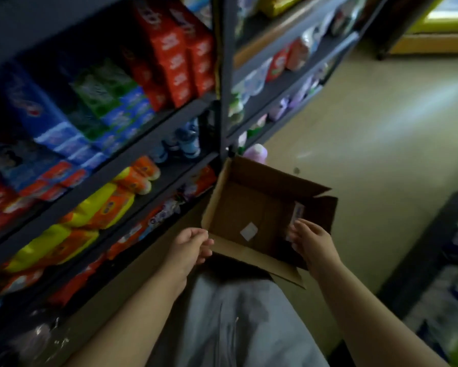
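Observation:
An open cardboard box [251,205] sits on the floor in front of me, flaps spread, with a white label on its bottom. My right hand [311,241] reaches into the box at its right side and pinches a small pale packet [296,214] that stands against the inner wall. My left hand [192,245] hangs at the box's near left corner with fingers loosely curled; I cannot tell whether it touches the flap. The view is blurred.
A dark metal shelf unit [220,75] fills the left, stocked with red, blue, green and yellow-orange packs. A pink bottle [257,153] stands behind the box. Tan floor [381,128] stretches to the right. More goods sit at the right edge.

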`<state>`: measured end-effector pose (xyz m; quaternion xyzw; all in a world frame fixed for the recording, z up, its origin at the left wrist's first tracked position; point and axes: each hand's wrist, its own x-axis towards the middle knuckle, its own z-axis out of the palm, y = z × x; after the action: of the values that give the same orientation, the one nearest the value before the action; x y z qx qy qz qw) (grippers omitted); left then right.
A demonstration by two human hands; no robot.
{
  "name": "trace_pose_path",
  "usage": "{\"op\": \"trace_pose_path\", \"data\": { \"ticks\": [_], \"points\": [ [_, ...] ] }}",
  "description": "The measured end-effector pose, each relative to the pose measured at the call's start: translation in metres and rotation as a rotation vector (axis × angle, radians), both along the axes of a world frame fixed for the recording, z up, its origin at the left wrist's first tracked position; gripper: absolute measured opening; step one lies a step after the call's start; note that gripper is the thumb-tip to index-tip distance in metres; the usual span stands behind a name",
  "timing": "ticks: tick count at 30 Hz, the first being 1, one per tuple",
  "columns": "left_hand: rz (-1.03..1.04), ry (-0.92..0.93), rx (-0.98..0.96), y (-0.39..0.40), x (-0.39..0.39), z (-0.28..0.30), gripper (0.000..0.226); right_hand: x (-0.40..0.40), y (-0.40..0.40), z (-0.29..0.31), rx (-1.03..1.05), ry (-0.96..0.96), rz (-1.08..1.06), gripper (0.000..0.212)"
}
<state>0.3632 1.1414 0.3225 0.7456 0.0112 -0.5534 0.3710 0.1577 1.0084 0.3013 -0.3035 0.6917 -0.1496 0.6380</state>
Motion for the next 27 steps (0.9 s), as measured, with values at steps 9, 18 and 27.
{"op": "trace_pose_path", "data": {
  "ticks": [9,18,27],
  "points": [
    [-0.337,-0.034,0.089,-0.085,-0.094,-0.067,0.013,-0.092,-0.023,-0.066,0.027,0.06,-0.083,0.028],
    [-0.425,-0.038,0.169,-0.135,-0.147,-0.166,0.016,-0.113,-0.064,-0.155,0.088,0.039,-0.028,0.02],
    [-0.606,-0.056,0.126,-0.187,-0.158,-0.326,0.013,-0.109,-0.1,-0.313,0.047,0.096,-0.055,0.027]
  ]
}}
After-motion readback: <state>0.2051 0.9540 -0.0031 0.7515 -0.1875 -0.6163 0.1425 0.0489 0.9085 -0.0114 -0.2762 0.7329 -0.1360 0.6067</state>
